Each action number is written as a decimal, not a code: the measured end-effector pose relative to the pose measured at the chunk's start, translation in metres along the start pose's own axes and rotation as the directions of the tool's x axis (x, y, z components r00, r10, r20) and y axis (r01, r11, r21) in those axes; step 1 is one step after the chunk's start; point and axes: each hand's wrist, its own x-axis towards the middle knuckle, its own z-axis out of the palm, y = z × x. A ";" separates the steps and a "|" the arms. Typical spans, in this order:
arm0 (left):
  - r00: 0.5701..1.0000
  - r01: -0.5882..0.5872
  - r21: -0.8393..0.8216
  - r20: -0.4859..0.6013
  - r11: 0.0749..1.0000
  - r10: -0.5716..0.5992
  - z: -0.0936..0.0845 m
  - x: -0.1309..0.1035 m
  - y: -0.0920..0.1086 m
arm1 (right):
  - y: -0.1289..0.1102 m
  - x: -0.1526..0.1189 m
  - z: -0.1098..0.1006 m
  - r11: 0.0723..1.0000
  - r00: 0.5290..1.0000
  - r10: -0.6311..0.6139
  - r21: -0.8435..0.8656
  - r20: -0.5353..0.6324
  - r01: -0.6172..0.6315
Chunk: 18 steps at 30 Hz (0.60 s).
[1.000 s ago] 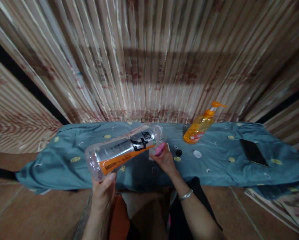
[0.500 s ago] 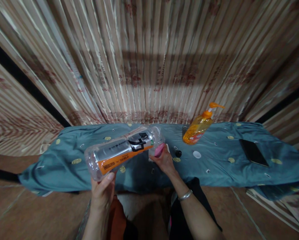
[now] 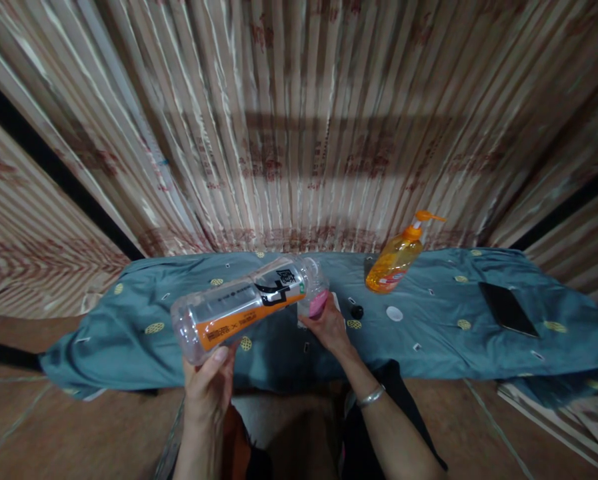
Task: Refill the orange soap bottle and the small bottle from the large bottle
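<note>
A clear plastic bottle (image 3: 229,310) with a silver and orange label lies tilted across the view, its mouth end pointing up and right. My left hand (image 3: 211,377) is wrapped round its base from below. By the mouth end, my right hand (image 3: 329,327) pinches a pink object (image 3: 319,303) that touches or nearly touches the bottle. Under these fingers is a white item (image 3: 337,303), mostly covered. Just right of my right hand sit a small black cap (image 3: 357,311) and a white round disc (image 3: 394,313).
A pump bottle (image 3: 393,263) of orange liquid stands towards the back, right of centre. A dark flat device (image 3: 509,309) lies farther right on the teal cloth (image 3: 439,340). Pleated curtains (image 3: 299,133) hang behind, and dark poles (image 3: 59,160) slant at both sides.
The view has shifted slightly, so the things on the cloth appear a little lower. Both hands keep their holds, and the bottle has rolled slightly, showing its label at a different angle.
</note>
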 end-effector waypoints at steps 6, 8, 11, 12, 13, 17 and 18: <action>0.996 -0.001 -0.024 -0.086 1.000 -0.001 0.019 -0.006 0.010 | -0.001 -0.001 -0.001 1.000 1.000 0.002 0.004 0.010 -0.003; 0.992 0.003 -0.035 -0.124 0.999 -0.008 0.025 -0.008 0.012 | -0.001 -0.001 0.000 1.000 1.000 -0.006 0.010 0.010 0.006; 0.989 0.005 -0.036 -0.145 0.999 -0.010 0.027 -0.010 0.014 | -0.001 -0.001 0.001 1.000 1.000 -0.006 0.005 0.002 0.006; 0.989 0.007 -0.034 -0.145 0.999 -0.012 0.027 -0.010 0.013 | -0.001 -0.001 0.001 1.000 1.000 -0.001 0.001 -0.002 0.001; 0.989 0.011 -0.034 -0.146 0.999 -0.016 0.027 -0.010 0.013 | -0.001 -0.001 0.001 1.000 1.000 0.004 -0.003 -0.003 -0.004; 0.983 0.042 -0.055 -0.178 0.998 -0.051 0.027 -0.010 0.013 | -0.002 0.000 0.001 1.000 1.000 0.013 0.000 0.019 -0.013; 0.980 0.045 -0.064 -0.191 0.997 -0.057 0.027 -0.010 0.013 | -0.002 0.000 0.000 1.000 1.000 0.015 -0.001 0.025 -0.015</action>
